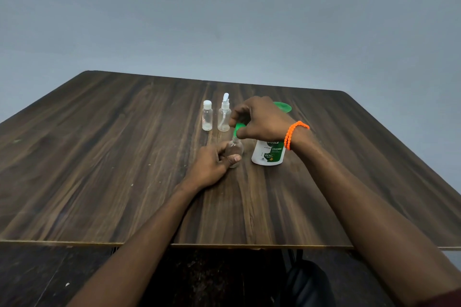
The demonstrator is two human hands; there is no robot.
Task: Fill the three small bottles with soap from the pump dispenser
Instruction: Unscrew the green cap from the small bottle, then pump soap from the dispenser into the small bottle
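Note:
A white soap dispenser with a green label and a green pump head stands on the wooden table. My right hand lies over the pump head, fingers curled round it. The green spout points down at the mouth of a small clear bottle. My left hand grips that bottle from the left and holds it upright on the table. Two more small clear bottles stand behind: one with a white screw cap and one with a white spray top.
A flat green lid-like thing lies behind my right hand, partly hidden. An orange bead bracelet circles my right wrist. The table's near edge runs across the lower view, with a dark floor and a dark bag below.

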